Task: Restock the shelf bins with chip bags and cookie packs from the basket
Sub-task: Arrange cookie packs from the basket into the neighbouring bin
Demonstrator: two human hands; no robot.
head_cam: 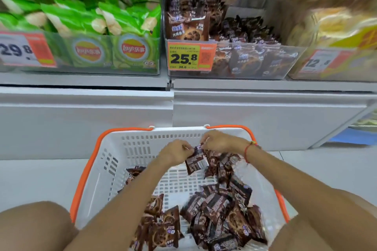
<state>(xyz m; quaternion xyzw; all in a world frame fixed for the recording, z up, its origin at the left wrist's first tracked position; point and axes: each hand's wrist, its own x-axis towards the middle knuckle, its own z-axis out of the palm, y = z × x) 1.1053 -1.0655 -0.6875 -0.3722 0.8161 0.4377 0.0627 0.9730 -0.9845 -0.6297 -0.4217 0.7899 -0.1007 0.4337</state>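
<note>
Taking the white basket [114, 161] as the landmark: up and to its left the chip bin [81, 53] already stands full of green bags, while the cookie bin [234, 61] straight above it looks part filled, and many brown cookie packs [214, 216] lie loose in the basket, so most of the cookie restocking seems left. At the basket's far wall the left hand [175, 152] pinches the top edge of one lifted cookie pack [196, 162], which hangs just below it. The right hand [217, 140] pinches that edge too.
</note>
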